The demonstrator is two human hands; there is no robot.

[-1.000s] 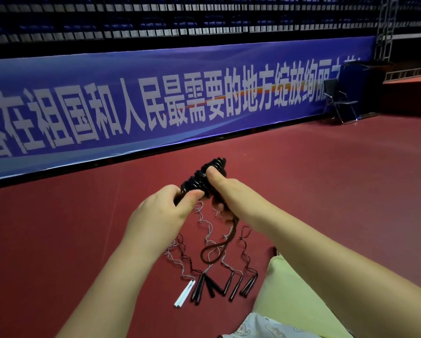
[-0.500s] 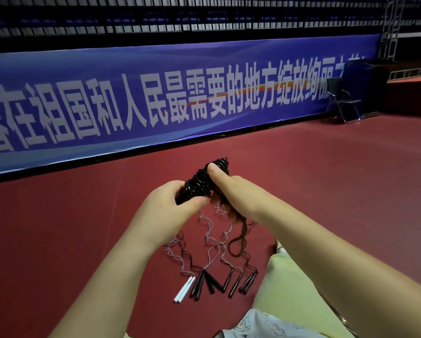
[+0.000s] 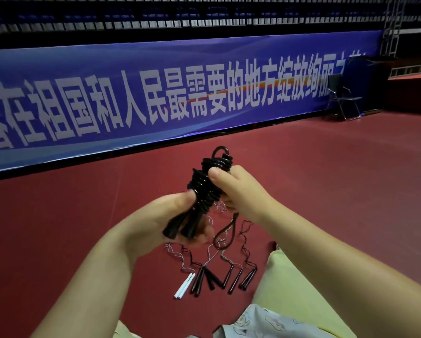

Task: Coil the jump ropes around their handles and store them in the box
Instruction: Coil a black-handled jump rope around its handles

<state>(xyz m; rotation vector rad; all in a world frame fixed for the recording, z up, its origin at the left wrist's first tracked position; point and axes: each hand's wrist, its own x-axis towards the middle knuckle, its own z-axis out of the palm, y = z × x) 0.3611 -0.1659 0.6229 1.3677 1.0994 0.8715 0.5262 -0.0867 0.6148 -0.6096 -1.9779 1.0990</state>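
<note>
Red floor [image 3: 326, 191] carried spare jump ropes [image 3: 216, 276], laid out near the knees, probably awaiting coiling. Left hand [image 3: 160, 223] clasped both handles [image 3: 180, 225] of the black jump rope [image 3: 207, 181]; right hand [image 3: 238, 191] pinched the coils, apparently preventing unwinding. Box unseen.
</note>
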